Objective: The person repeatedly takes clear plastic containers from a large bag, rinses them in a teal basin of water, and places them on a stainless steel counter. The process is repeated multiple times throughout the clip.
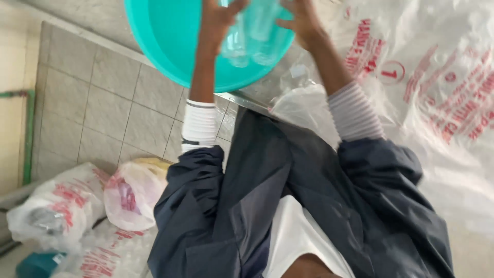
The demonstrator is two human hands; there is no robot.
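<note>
A teal plastic basin (170,46) sits at the top of the view, over a tiled floor. Both my hands reach into it. My left hand (217,19) and my right hand (302,19) grip a clear plastic item (253,36) from either side, inside the basin. What kind of item it is stays unclear; it looks like a transparent bag or bottle. My forearms show striped cuffs under dark jacket sleeves. The top edge of the view cuts off my fingertips.
A large clear plastic sheet with red print (442,87) covers the right side. A crumpled clear bag (303,105) lies just below the basin. Several printed plastic bags (67,206) are piled at the lower left on grey floor tiles (103,103).
</note>
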